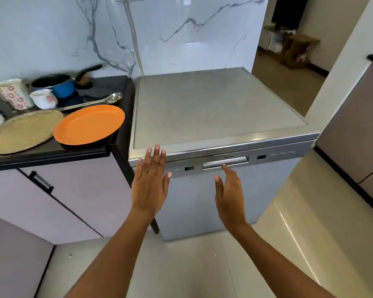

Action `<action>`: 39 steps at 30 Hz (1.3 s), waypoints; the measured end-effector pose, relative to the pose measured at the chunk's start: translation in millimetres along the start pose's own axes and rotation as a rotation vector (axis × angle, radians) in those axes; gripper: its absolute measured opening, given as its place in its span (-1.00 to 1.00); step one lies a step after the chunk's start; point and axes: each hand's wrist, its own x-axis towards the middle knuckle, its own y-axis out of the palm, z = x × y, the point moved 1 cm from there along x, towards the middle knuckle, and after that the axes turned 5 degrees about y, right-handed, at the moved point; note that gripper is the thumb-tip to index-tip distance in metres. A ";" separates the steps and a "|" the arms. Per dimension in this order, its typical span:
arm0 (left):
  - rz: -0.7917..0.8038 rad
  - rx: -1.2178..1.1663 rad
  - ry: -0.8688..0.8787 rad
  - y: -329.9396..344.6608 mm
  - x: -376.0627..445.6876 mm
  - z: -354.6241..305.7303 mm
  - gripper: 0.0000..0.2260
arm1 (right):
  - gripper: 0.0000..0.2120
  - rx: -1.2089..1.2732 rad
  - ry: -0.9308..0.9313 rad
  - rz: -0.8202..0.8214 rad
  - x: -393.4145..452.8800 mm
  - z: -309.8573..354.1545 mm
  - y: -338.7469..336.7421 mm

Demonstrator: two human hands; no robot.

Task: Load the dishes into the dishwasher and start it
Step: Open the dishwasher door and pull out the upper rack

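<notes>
A silver freestanding dishwasher (220,108) stands in front of me with its door closed. Its recessed door handle (225,162) sits in the control strip. My left hand (151,179) is flat with straight fingers, the tips at the front left edge of the top. My right hand (229,192) is open, its fingertips just below the handle. On the dark counter (52,150) to the left lie an orange plate (88,124), a long metal ladle (95,101), a blue saucepan (56,84), two patterned cups (13,93) and a woven round mat (23,131).
Lilac cabinet doors (58,194) with a black pull run under the counter. A marble wall stands behind. A doorway at the right opens onto a room with cardboard boxes (293,48). A tall cabinet (357,125) flanks the dishwasher's right side. Glossy beige floor tiles lie below.
</notes>
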 end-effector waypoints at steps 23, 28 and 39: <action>-0.042 -0.042 0.004 33.4 8.0 -0.4 -0.49 | -0.60 1.138 0.940 -0.058 97.1 -3.9 25.4; -0.003 -0.038 -0.006 32.5 7.4 -1.4 -0.48 | -0.78 1.038 0.937 0.023 98.2 -9.8 21.8; 0.016 -0.088 -0.025 26.0 9.5 -6.3 -0.43 | -0.55 0.972 0.940 -0.085 54.5 -16.8 7.6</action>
